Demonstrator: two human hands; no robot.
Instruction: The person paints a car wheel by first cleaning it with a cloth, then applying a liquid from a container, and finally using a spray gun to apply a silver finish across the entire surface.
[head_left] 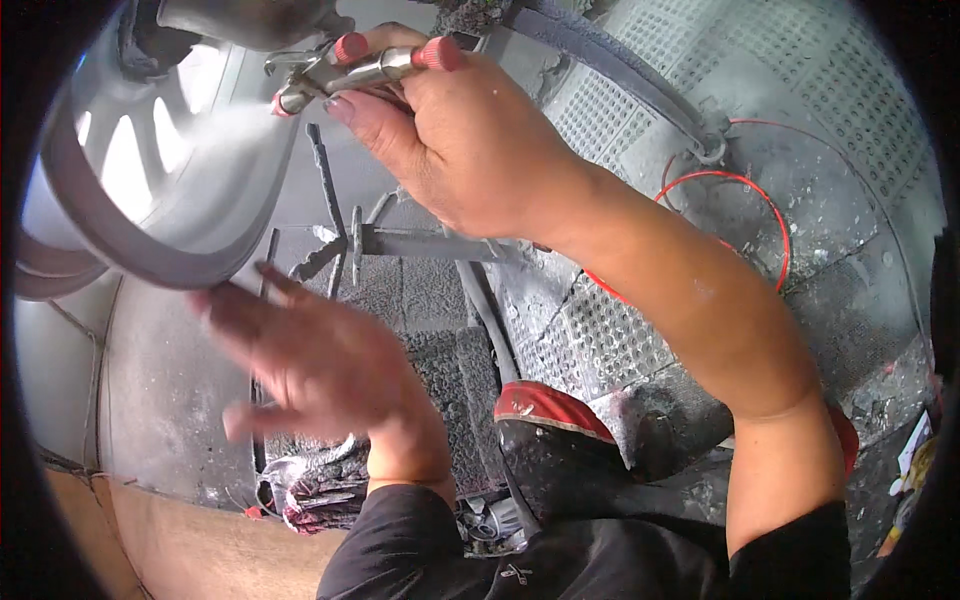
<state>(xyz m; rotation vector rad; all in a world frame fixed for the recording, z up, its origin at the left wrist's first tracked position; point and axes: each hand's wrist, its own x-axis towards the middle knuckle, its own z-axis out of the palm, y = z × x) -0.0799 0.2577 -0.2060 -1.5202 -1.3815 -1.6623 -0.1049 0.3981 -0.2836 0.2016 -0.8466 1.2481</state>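
Note:
My right hand (460,140) is wrapped round a small metal spray gun (370,70) with red knobs, high in the middle. A pale mist leaves its nozzle toward a curved grey spoked piece, like a wheel (120,240), at the upper left. My left hand (310,360) is motion-blurred below that piece, fingers spread, with the fingertips at or close to its lower rim; I cannot tell whether they touch it.
A metal stand (420,242) and coated grey mats (420,310) lie below. A red hose (775,210) loops over perforated flooring (850,110) on the right. A stained rag (310,495) is at the lower left, near my dark-clad leg (550,470).

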